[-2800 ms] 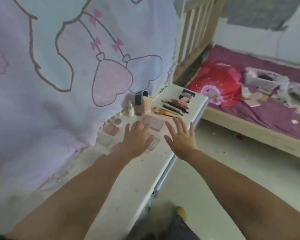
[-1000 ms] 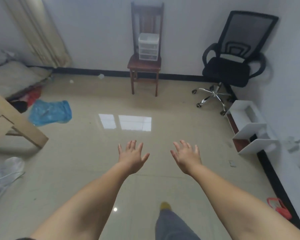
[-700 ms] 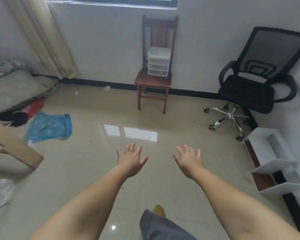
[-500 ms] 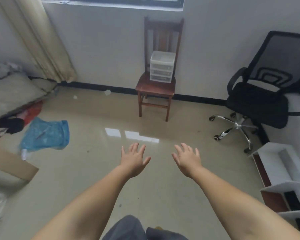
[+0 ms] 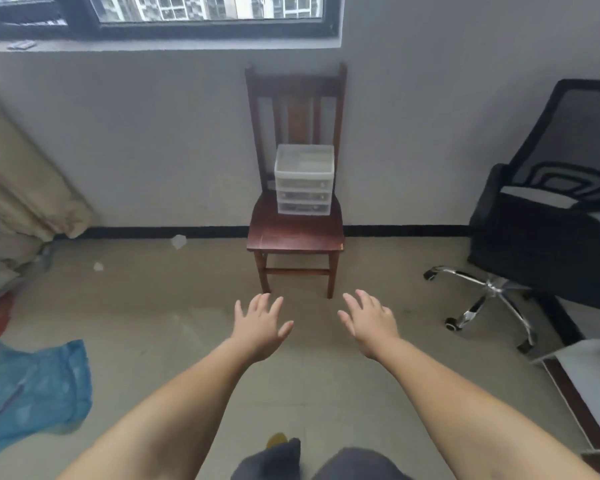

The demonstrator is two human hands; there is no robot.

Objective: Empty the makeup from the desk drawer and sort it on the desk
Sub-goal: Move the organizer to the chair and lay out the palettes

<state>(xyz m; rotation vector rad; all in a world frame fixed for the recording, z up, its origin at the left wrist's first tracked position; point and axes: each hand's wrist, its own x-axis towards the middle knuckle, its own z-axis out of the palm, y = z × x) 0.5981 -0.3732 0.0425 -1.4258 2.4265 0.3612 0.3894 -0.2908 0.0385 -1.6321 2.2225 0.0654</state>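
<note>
Hands spread wide and empty, left hand [image 5: 260, 327] and right hand [image 5: 369, 323], face the drawer unit [image 5: 304, 180] on the wooden chair [image 5: 295, 233]; likely next: reach it.

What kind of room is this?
Probably a plain room in a flat: a wooden chair with a small plastic drawer box under a window, and an office chair beside it.

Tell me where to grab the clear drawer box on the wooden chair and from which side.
Grip the drawer unit by its two flat side walls, left hand and right hand coming from the front: the chair back blocks the rear, and the drawer fronts might slide.
</note>
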